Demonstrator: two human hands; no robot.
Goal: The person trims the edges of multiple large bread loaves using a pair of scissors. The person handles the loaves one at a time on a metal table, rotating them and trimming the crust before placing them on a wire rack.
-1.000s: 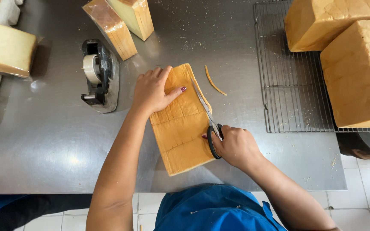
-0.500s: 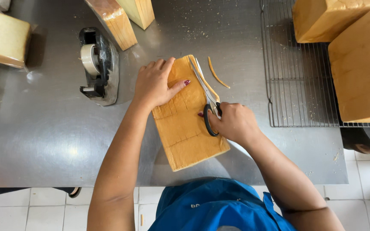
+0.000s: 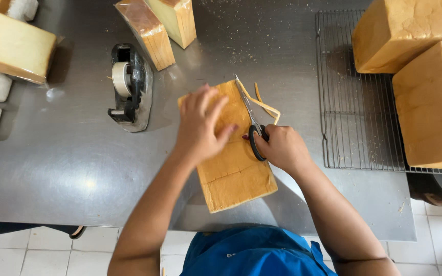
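Left hand (image 3: 200,125) lies spread, fingers apart, on top of a long golden bread loaf (image 3: 234,168), gripping nothing, just pressing down. Right hand (image 3: 282,148) is closed around the black handles of a pair of scissors (image 3: 251,122), whose blades run along the loaf's right edge; a thin strip of crust (image 3: 264,102) curls away beside them. The loaf lies flat on a brushed stainless steel table (image 3: 52,174), near its front edge, dusted with crumbs. A tape dispenser (image 3: 129,87) sits to the left, two wrapped loaves (image 3: 159,28) stand behind, and a wire cooling rack (image 3: 354,112) on the right carries large uncut loaves (image 3: 431,102). Below the table edge, white floor tiles (image 3: 37,250) show, and the person's blue garment (image 3: 251,253).
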